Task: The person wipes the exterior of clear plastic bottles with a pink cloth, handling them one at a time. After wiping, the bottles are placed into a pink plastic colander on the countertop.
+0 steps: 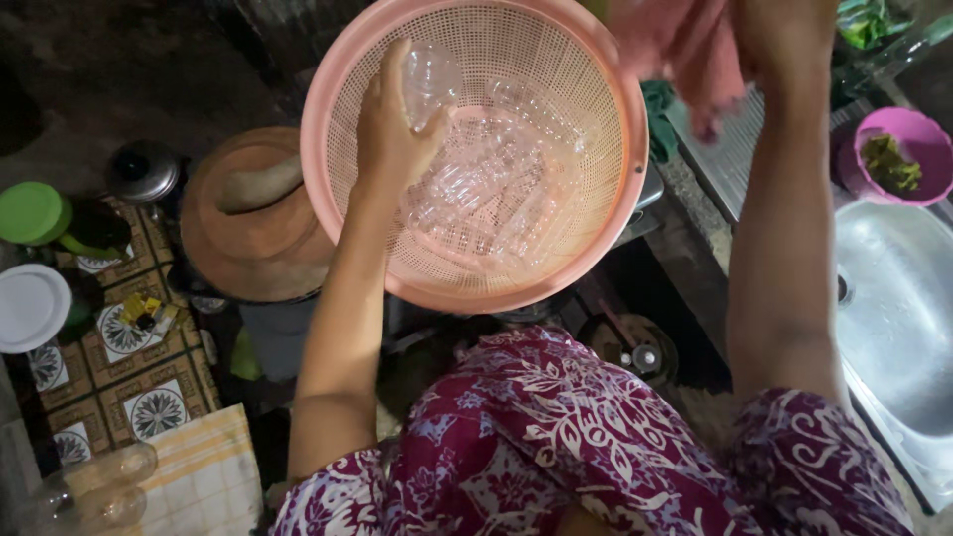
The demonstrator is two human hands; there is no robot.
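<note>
A person in a maroon floral garment [556,437] is bending over a round pink plastic colander [476,149], seen from above by the head camera. The left hand [392,134] is reaching into the colander, its grip closing around a clear plastic cup [429,79] near the upper left of the basket. More clear plastic cups [486,194] are lying on their sides in a loose pile across the colander's mesh floor, touching one another. The right hand [784,35] is raised at the top edge of the view, its grip holding a pink cloth [685,50] that is hanging just above and beside the colander's right rim; the fingers themselves are largely cut off by the frame.

To the left of the colander, a brown stone mortar [253,223] is sitting with a pestle [260,184] resting inside it. Further left, a green lid [32,211], a white plate [30,308] and a small metal pot lid [144,171] are lying on a patterned tiled surface [129,387], and a yellow checked cloth [204,471] is lying at the lower left. At the right, a steel sink [893,318] is sitting below a purple bowl [918,129] holding green vegetable scraps [888,164].
</note>
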